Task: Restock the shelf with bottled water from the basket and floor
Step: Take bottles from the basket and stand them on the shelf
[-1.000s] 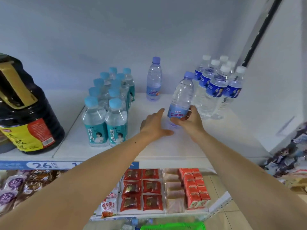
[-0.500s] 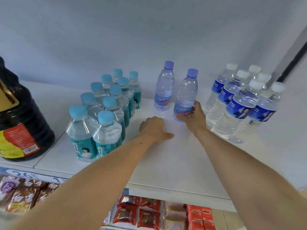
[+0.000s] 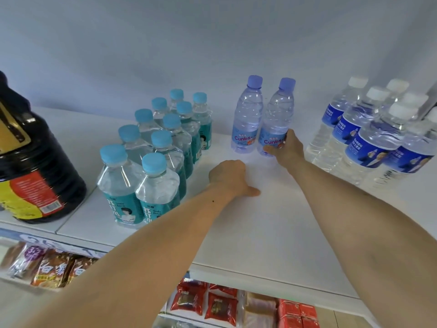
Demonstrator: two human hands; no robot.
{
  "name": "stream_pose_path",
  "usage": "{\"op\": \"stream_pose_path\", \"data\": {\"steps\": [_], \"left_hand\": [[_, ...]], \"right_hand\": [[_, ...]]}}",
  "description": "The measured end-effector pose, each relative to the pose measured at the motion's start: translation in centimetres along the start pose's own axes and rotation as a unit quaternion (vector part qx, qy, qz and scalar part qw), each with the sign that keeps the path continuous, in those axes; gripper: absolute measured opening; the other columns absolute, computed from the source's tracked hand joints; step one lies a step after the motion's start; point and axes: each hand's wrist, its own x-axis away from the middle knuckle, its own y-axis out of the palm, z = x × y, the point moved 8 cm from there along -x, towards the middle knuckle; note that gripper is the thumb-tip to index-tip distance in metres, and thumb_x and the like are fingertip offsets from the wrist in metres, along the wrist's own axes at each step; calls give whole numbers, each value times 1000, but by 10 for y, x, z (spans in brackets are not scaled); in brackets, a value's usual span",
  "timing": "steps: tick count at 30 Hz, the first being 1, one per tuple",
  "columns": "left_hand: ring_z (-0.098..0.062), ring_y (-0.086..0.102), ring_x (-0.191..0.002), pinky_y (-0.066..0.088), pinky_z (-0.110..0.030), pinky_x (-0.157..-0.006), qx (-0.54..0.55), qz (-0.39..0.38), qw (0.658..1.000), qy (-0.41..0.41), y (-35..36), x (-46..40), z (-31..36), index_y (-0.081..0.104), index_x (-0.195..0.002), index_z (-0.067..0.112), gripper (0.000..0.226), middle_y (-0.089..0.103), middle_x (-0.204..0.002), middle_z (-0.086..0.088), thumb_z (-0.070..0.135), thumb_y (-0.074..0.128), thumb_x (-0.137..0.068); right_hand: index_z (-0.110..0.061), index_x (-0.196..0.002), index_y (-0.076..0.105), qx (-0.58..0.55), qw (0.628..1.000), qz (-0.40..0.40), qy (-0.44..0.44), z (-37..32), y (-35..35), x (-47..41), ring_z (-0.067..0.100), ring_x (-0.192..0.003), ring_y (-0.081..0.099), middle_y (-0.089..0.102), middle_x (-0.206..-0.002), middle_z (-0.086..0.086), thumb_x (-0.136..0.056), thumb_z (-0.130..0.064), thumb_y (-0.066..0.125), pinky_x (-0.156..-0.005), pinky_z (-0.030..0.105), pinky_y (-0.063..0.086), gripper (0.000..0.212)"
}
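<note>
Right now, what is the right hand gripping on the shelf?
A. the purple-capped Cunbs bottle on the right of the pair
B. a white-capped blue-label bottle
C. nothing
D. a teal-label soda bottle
A: the right hand wraps the base of the right purple-capped Cunbs bottle, which stands upright beside its twin; the left hand rests on the shelf.

Large dark oil jug (image 3: 30,166) with red-and-yellow label stands at left end of the upper level, while below it lie brown snack packets (image 3: 47,266) at left, red foil packets (image 3: 205,303) at centre and small red cartons (image 3: 298,313) beside those.
</note>
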Motion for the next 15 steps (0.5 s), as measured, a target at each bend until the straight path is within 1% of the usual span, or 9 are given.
{"op": "stream_pose_path", "data": {"steps": [6, 9, 12, 15], "left_hand": [[-22, 55, -112, 40, -30, -74, 2, -2, 1000, -6, -1, 0, 0, 57, -115, 20, 72, 60, -118, 1, 68, 70, -63], [-22, 55, -111, 41, -31, -74, 6, -3, 1000, -5, 1, 1, 0, 57, -113, 19, 70, 59, -117, 1, 67, 70, -64], [-23, 55, -110, 43, -32, -77, 12, -4, 1000, -3, 2, 2, 0, 57, -111, 18, 68, 60, -117, 0, 67, 70, -65], [-23, 55, -112, 45, -33, -81, 17, -4, 1000, 1, 3, 3, -1, 56, -111, 18, 67, 59, -118, 0, 67, 68, -67]], "right_hand": [[-7, -125, 45, 13, 1000, -3, 14, 0, 2, 1, 31, -110, 58, 60, -126, 12, -76, -20, 79, -84, 32, 44, 61], [-4, -128, 43, 18, 999, -17, 20, -1, 3, 5, 31, -114, 56, 58, -129, 13, -80, -21, 76, -87, 32, 43, 60], [1, -132, 38, 40, 999, -13, 18, -5, 2, 13, 33, -119, 51, 50, -132, 18, -83, -21, 74, -91, 33, 41, 64], [0, -141, 28, 62, 997, 0, 39, -4, -4, 31, 35, -128, 43, 39, -141, 21, -86, -25, 71, -98, 36, 39, 74]]}}
